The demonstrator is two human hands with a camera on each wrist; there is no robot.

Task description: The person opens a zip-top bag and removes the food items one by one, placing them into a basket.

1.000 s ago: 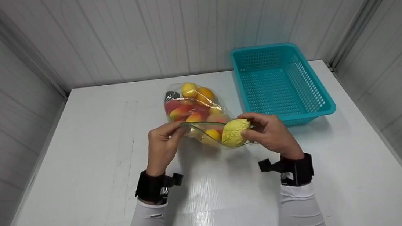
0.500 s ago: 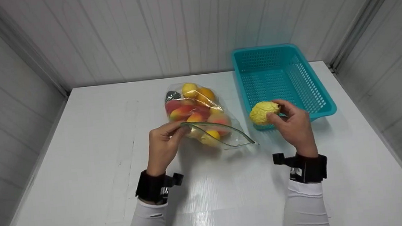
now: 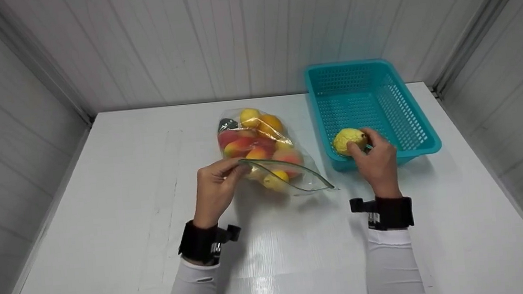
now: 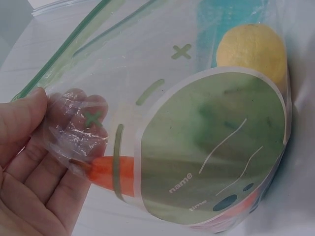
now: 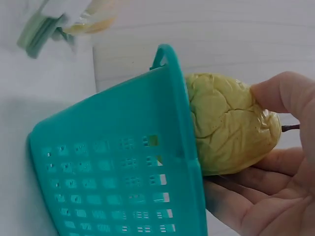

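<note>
My left hand point(image 3: 217, 192) pinches the green-edged mouth of a clear zip bag point(image 3: 310, 176). Inside the bag are a yellow lemon point(image 4: 253, 51), an orange point(image 3: 270, 125), red-and-yellow mangoes point(image 3: 238, 147) and a dark green item point(image 3: 227, 125). A large green label with "name" and "time" covers part of the bag in the left wrist view. My right hand point(image 3: 379, 164) grips a wrinkled yellow pear point(image 5: 231, 125), thumb on one side and fingers beneath. The pear is at the near rim of the teal basket point(image 5: 113, 118), its dark stem toward my palm.
The perforated basket stands at the back right of the white table point(image 3: 129, 217), with nothing seen on its floor. A pale ribbed wall point(image 3: 184, 39) rises behind the table, and side walls stand left and right.
My right hand has taken the pear out of the bag's mouth and moved it right and away from me to the basket. The left hand keeps its hold on the bag.
</note>
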